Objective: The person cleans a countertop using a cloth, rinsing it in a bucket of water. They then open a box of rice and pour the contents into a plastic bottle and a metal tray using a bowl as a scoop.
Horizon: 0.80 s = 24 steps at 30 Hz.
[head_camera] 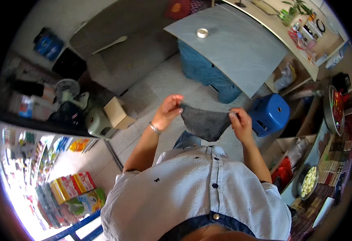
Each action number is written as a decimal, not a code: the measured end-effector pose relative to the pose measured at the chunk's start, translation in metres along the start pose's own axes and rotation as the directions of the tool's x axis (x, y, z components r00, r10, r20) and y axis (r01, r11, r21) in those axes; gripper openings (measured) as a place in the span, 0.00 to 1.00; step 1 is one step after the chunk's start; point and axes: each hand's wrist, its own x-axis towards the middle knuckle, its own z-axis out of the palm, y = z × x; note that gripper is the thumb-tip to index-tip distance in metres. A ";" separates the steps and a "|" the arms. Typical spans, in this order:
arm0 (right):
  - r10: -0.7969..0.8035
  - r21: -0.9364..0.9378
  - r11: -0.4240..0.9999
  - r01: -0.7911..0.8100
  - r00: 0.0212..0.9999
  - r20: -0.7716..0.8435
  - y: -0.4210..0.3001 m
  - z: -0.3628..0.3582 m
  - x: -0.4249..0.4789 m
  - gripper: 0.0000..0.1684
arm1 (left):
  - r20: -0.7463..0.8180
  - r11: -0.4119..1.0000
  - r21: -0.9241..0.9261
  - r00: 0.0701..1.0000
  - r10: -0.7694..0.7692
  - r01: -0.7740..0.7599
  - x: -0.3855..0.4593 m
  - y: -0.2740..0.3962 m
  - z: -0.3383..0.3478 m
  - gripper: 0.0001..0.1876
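Note:
A dark grey piece of cloth (205,122) hangs stretched between my two hands in front of my body. My left hand (167,112) pinches its upper left corner between thumb and fingers. At the opposite upper corner, my right hand (241,123) grips the cloth the same way. The top edge sags slightly, and the lower part narrows to a rounded bottom. Beyond my hands stands a grey-topped table (233,42) with blue cloth (200,66) below its top. A roll of tape (202,33) rests on that table.
A blue plastic stool (270,113) stands right of my hands, near the table. At right, a bowl of pale pieces (309,183) sits on a counter. On the left are an open cardboard box (117,114), a grey-green stool (99,122) and a sofa (127,57). Packaged goods (73,186) are stacked lower left.

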 end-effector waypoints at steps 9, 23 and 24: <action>-0.120 -0.581 0.786 -0.211 0.871 -0.477 0.151 -0.133 0.253 0.24 | -0.182 0.906 0.419 0.983 0.021 0.058 0.373 -0.087 0.045 0.27; 0.250 -0.830 0.492 -0.262 0.956 -0.153 0.281 -0.079 0.395 0.34 | -0.504 0.356 0.861 0.695 0.512 0.363 0.430 -0.251 0.010 0.36; 0.176 -0.846 0.522 -0.106 0.984 -0.015 0.299 -0.083 0.398 0.34 | -0.684 0.571 0.700 0.632 0.364 0.429 0.435 -0.259 0.008 0.37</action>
